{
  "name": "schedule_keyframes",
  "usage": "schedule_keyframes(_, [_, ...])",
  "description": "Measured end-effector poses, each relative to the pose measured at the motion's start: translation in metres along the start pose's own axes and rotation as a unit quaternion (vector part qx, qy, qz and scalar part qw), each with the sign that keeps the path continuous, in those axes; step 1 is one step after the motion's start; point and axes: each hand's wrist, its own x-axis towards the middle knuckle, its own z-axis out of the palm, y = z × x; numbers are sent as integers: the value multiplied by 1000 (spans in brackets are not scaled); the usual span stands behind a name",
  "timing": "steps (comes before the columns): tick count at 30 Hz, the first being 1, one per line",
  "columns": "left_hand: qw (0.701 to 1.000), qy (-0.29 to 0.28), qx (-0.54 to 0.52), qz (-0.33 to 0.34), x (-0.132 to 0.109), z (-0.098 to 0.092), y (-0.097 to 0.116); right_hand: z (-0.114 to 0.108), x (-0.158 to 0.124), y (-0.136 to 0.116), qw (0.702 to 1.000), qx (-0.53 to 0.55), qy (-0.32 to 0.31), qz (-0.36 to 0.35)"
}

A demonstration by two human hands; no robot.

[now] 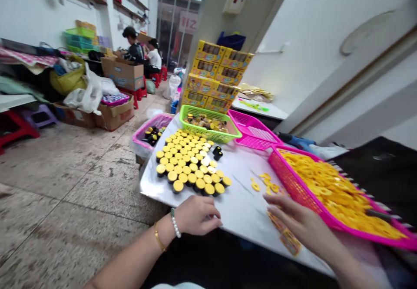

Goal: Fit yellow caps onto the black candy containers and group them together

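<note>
My left hand [199, 216] is at the table's front edge, palm down with its fingers curled; whatever may be inside them is hidden. Just beyond it stand many short black round pieces with yellow tops [191, 178], grouped closely on the white table [241, 211]. My right hand [298, 217] reaches in from the right with fingers stretched out, and nothing shows in its grasp. Partly beneath it lie small printed orange cards [288, 239]. Ahead of its fingertips are several loose yellow plastic pieces with round holes [256, 185].
A pink basket [283, 174] of yellow pieces stands at right. Behind the yellow-topped pieces sit a green basket [211, 133] and stacked yellow boxes [208, 83]. A pink-rimmed tub [138, 137] stands left of the table. Two people [133, 50] sit far back, beside cartons [122, 74].
</note>
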Motion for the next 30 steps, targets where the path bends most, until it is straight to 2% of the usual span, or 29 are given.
schedule_keyframes(1, [1000,0,-6,-3,0,-1,1,7,21,-12,1000,15,-17,-4])
schedule_keyframes(4, [1000,-5,-18,-4,-1,-3,1,37,89,-38,998,47,15,-39])
schedule_keyframes(7, [1000,-15,-6,4,-2,2,0,76,148,-55,999,-20,33,-2])
schedule_keyframes(10, [1000,-17,24,5,-1,12,-5,108,185,-66,992,-110,41,37])
schedule_keyframes(12, [999,-9,41,4,-1,19,-9,116,195,-64,990,-132,51,28])
schedule_keyframes(14, [998,1,56,1,-1,23,-10,113,192,-54,989,-132,58,17])
schedule_keyframes(16, [997,3,71,-1,-1,24,-9,102,177,-36,990,-128,61,4])
schedule_keyframes(18, [997,-1,83,-5,0,22,-7,90,153,-19,991,-122,51,-11])
schedule_keyframes(21, [996,-13,90,-18,2,16,-4,78,110,-3,994,-94,4,-54])
schedule_keyframes(23, [995,-25,92,-30,4,12,-2,77,81,-3,991,-63,-23,-114])
schedule_keyframes(25, [994,-36,95,-44,4,8,4,78,55,-11,987,-45,-16,-153])
schedule_keyframes(28, [992,-47,92,-78,5,4,17,79,27,-29,993,-27,10,-111])
schedule_keyframes(30, [991,-45,73,-107,8,4,23,80,20,-37,997,10,-7,-71])
